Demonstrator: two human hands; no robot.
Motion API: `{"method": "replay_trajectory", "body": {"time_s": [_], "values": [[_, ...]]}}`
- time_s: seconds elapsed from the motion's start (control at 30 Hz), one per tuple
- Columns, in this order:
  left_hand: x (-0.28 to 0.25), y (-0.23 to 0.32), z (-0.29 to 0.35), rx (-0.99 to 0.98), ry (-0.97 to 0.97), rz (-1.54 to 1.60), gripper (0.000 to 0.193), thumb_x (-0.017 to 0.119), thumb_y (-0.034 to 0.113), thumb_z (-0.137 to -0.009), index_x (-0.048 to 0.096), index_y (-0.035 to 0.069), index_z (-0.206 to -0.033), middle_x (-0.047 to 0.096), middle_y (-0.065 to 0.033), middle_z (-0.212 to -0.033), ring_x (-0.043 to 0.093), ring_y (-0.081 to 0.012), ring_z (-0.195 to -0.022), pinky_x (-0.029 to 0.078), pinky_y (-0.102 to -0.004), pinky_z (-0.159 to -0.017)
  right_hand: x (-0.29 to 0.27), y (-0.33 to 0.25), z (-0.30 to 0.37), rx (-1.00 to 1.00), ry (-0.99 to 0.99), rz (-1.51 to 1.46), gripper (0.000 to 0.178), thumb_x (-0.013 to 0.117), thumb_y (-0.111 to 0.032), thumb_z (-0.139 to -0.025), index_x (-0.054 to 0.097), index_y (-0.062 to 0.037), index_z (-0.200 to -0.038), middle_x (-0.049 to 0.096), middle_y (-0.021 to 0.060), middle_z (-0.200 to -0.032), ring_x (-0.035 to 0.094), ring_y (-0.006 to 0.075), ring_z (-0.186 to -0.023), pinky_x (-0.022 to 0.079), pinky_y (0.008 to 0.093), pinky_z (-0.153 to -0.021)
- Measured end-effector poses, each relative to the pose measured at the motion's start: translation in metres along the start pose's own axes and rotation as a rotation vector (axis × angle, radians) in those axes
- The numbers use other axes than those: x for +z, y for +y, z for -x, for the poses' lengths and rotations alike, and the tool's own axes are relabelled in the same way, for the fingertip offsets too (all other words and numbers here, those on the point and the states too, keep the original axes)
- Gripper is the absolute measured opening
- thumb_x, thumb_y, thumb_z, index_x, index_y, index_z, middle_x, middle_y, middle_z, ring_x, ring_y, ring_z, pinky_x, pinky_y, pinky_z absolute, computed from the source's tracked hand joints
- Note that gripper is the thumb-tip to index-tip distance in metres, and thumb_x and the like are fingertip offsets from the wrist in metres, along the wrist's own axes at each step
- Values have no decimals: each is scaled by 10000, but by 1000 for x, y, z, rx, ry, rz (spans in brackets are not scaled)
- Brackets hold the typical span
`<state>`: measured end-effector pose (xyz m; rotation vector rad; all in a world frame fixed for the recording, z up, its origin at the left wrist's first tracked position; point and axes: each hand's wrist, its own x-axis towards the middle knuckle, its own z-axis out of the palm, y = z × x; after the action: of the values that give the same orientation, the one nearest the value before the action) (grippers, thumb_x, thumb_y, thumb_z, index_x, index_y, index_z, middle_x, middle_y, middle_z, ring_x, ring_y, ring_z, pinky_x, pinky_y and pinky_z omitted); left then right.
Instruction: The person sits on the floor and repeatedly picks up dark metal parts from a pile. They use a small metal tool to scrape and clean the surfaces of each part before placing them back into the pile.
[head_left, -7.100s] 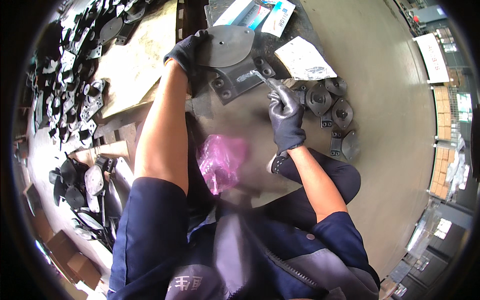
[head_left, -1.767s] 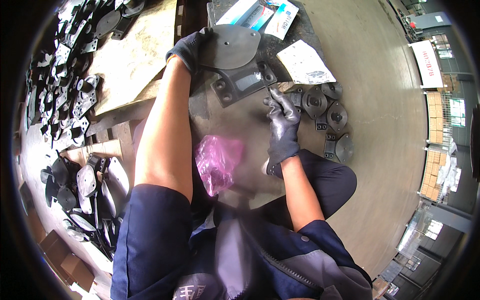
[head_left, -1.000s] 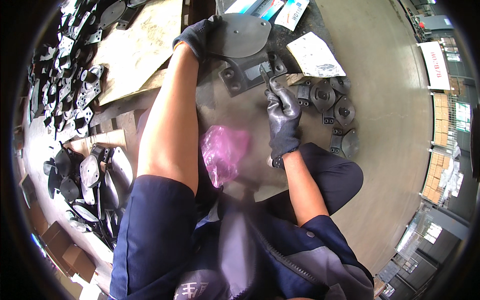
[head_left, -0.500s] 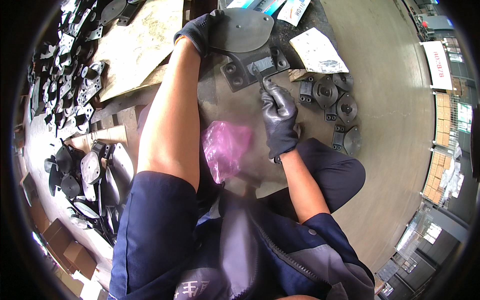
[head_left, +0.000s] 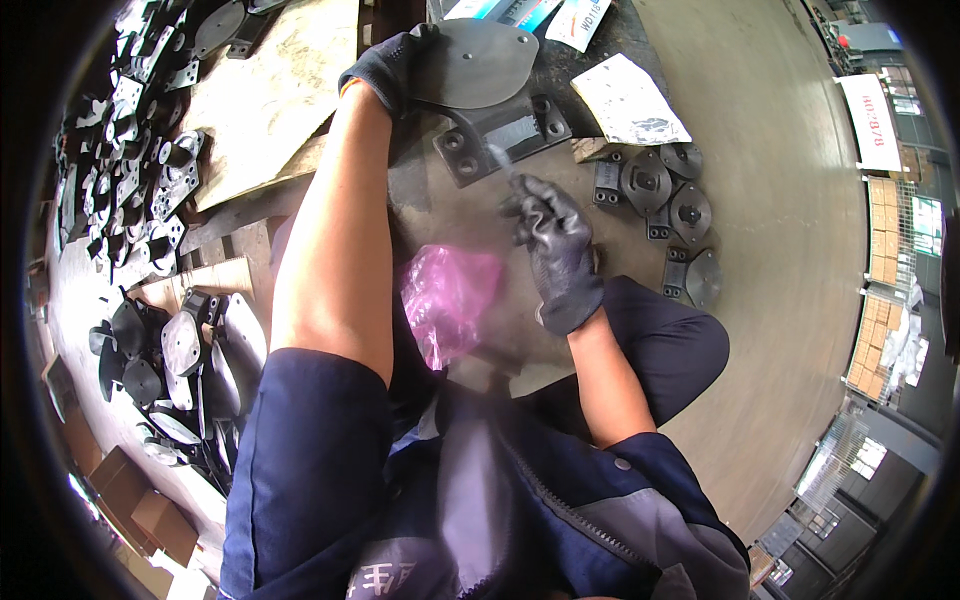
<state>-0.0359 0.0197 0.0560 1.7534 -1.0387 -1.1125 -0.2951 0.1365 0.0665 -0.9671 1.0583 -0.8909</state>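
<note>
Bracket (head_left: 482, 85), dark grey, flat-plated, gripped at left edge by left hand (head_left: 390, 68), beyond right hand (head_left: 552, 228) pinching blurred tool (head_left: 500, 157)

The bracket (head_left: 480, 72) is dark grey, the left hand (head_left: 387, 70) on it and right hand (head_left: 556, 232) below it black-gloved, the sheet (head_left: 628, 98) right of it white with dark smudges, the bag (head_left: 450, 300) below it translucent pink

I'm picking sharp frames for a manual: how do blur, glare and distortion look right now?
Head view: the thin tool at the right hand is smeared, its outline unclear; head view: the wooden board at left is brightly lit, pale in places; head view: the floor curves at its right edge, and black fills the corners.
</note>
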Motion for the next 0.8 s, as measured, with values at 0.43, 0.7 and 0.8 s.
{"method": "replay_trajectory", "body": {"time_s": [0.43,0.7,0.8], "values": [[6,-3,-5,-119,15,259,493,611,551,-828,658,119,-1062,651,-57,-923,567,-171,-803,450,-340,-705,5,2,-13,49,111,-18,141,498,-122,-956,570,-68,-1065,630,38,-789,437,36,-553,374,193,-518],[5,-4,-4,-202,16,463,448,619,493,-855,671,108,-1078,677,-53,-982,600,-147,-860,473,-307,-789,-69,4,-52,29,279,-318,243,474,-212,-955,539,-66,-1139,648,91,-969,591,170,-768,469,334,-673],[4,-15,-12,-137,-12,502,483,654,511,-825,668,81,-1045,675,-56,-938,603,-157,-825,487,-319,-745,-67,-9,-54,247,99,-471,327,449,-275,-954,524,-67,-1194,613,121,-1110,585,261,-971,454,437,-844]]}}
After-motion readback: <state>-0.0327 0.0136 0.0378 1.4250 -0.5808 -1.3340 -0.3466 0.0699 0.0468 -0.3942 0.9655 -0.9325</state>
